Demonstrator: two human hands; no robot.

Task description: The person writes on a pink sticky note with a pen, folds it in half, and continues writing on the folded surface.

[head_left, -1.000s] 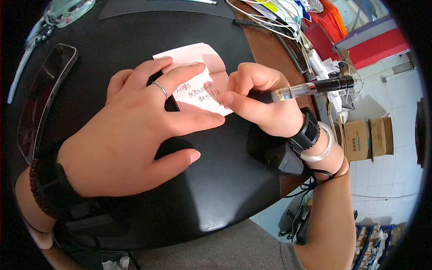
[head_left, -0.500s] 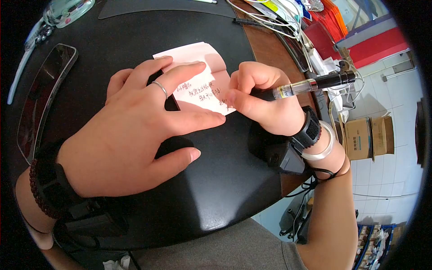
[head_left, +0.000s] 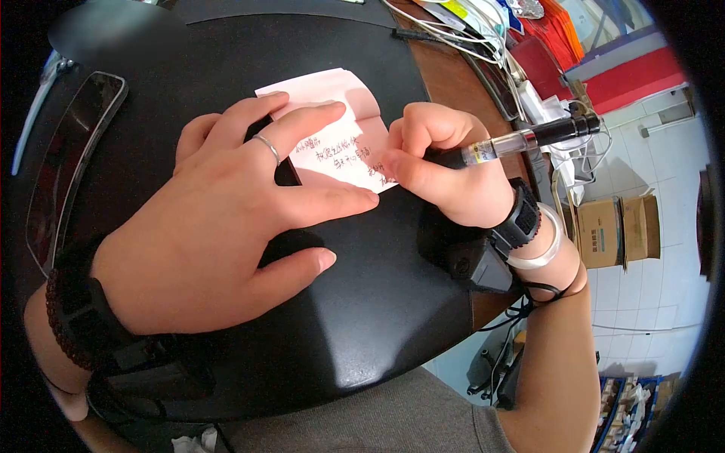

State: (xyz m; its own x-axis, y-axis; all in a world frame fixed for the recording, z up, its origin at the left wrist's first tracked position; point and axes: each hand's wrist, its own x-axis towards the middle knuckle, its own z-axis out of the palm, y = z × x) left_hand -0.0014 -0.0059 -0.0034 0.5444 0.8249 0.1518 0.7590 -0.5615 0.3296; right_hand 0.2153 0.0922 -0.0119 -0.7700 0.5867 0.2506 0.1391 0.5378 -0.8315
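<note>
A small pink note card (head_left: 349,113) with several lines of dark handwriting lies on the black desk mat (head_left: 377,302). My left hand (head_left: 226,204) rests on the card's left side and lower edge, its fingers spread and pressing it down. In my right hand (head_left: 445,158) a pen (head_left: 506,143) with a clear barrel and black cap end is gripped at the card's lower right, by the last written characters. My fingers hide the pen's tip. Something dark shows under the card, mostly covered by my left hand.
A phone (head_left: 75,166) lies at the left, near a pale blue strap (head_left: 34,113). White cables (head_left: 476,49) and papers clutter the far right of the wooden table (head_left: 442,75). Cardboard boxes (head_left: 615,230) stand beyond it on the right.
More handwriting shows at the card's lower right. My right hand has shifted very slightly with the pen; my left hand holds nearly the same place. A blurred patch now covers the top left.
</note>
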